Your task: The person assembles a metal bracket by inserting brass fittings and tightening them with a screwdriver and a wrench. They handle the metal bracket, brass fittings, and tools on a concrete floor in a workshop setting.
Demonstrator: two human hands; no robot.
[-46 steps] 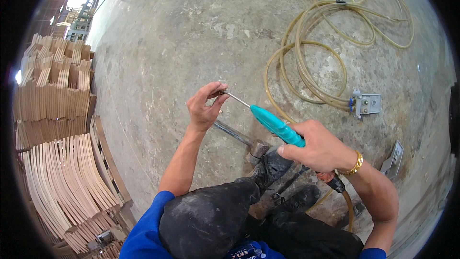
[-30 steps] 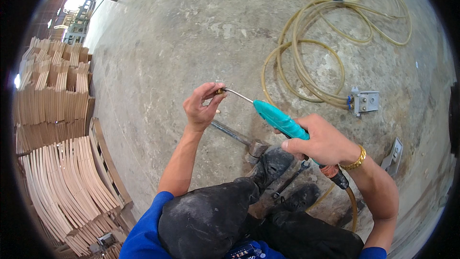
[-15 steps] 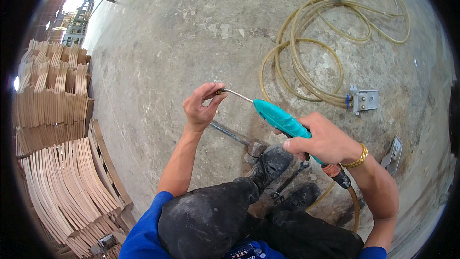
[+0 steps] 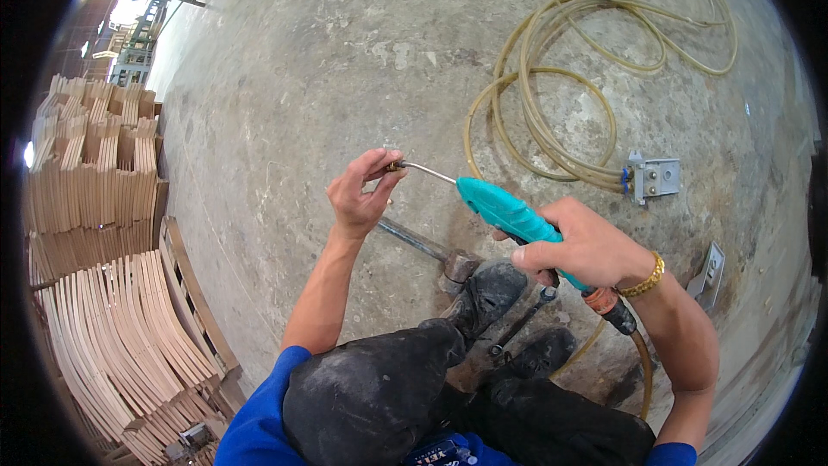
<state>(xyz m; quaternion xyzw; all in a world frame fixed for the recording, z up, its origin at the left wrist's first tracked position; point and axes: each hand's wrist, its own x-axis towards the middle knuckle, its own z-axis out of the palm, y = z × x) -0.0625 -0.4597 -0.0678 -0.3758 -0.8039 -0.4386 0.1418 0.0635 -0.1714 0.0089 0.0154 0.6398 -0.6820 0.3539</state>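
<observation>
Grey metal manifold block (image 4: 653, 178) lay right, by the coiled yellow hose (image 4: 552, 121). Right hand (image 4: 580, 246) gripped the teal air blow gun (image 4: 509, 213); left hand (image 4: 360, 194) fingers pinched its metal nozzle tip (image 4: 398, 166).

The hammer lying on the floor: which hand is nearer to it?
Left, though narrowly. The left hand hovers just above the hammer handle; the right hand sits off to the head's right, gripping the teal air blow gun.

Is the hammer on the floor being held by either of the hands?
No. The hammer lies untouched on the concrete; the right hand grips a teal air blow gun, and the left hand pinches its nozzle tip.
</observation>
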